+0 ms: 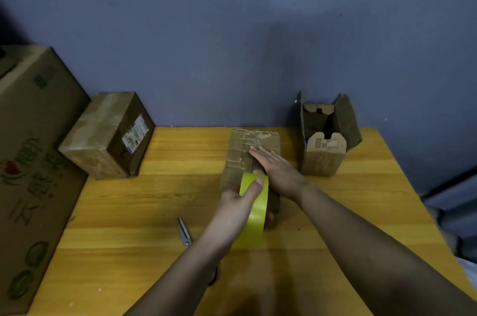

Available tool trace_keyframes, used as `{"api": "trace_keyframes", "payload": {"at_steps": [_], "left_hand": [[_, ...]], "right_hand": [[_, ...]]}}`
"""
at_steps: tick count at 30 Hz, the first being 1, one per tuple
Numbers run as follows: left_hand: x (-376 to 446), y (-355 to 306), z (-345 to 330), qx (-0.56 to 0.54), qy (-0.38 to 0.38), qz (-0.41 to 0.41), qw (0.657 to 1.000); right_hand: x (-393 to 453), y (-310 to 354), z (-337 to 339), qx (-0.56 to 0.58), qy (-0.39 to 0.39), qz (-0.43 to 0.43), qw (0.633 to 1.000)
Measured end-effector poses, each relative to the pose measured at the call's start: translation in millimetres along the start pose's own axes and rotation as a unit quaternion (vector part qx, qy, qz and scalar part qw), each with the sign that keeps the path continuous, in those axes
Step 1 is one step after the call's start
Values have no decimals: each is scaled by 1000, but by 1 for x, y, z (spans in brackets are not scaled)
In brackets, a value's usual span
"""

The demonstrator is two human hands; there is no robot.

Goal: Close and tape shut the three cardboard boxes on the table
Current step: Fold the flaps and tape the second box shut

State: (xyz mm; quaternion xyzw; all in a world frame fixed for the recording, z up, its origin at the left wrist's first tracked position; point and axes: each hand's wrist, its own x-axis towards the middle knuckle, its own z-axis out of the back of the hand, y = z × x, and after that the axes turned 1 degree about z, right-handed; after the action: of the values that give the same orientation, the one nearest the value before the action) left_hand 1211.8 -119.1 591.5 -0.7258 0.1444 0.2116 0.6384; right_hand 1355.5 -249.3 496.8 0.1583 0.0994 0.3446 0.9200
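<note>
1. The middle box (251, 158) lies on the bench (129, 212), flaps down, its top seam running away from the person.
2. The right hand (276, 168) lies flat on the top of that box with straight fingers, pressing along the seam and gripping nothing.
3. The left hand (237, 208) grips the yellow tape roll (254, 215) at the near end of the box, thumb over the outer face and fingers curled under it. Whether a strip already runs from roll to box I cannot tell.
4. The left box (108, 135) looks closed, with old tape and a label on one side; it sits at the far left edge of the bench, well apart from the middle one.
5. The right box (326, 140) stands upright with its flaps open, just beside the middle box, so it looks undone.
6. Handling, as a judgement: the cardboard is worn and creased, likely light and a little soft, so the flaps may spring up unless held flat. Press on the top near the seam, not at the corners. The roll looks smooth and should be held through its core.
7. Scissors (184, 232) lie closed on the bench, near the left forearm.
8. The bench is yellow wood with visible grain, set against a plain blue-grey wall (232, 32). A large printed carton (33, 161) stands at the left. The light is dim.
</note>
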Motion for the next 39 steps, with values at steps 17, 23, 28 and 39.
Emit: {"api": "trace_keyframes", "payload": {"at_steps": [17,23,28,39], "left_hand": [[-20,8,16,29,13,111,993],[-21,13,14,27,26,98,994],[-21,18,14,45,26,78,996],[-21,22,23,12,51,123,991]], "right_hand": [[3,6,8,-29,40,-15,999],[2,4,24,7,112,-17,993],[4,11,18,67,60,-49,995],[0,10,-5,-48,45,-37,997]]}}
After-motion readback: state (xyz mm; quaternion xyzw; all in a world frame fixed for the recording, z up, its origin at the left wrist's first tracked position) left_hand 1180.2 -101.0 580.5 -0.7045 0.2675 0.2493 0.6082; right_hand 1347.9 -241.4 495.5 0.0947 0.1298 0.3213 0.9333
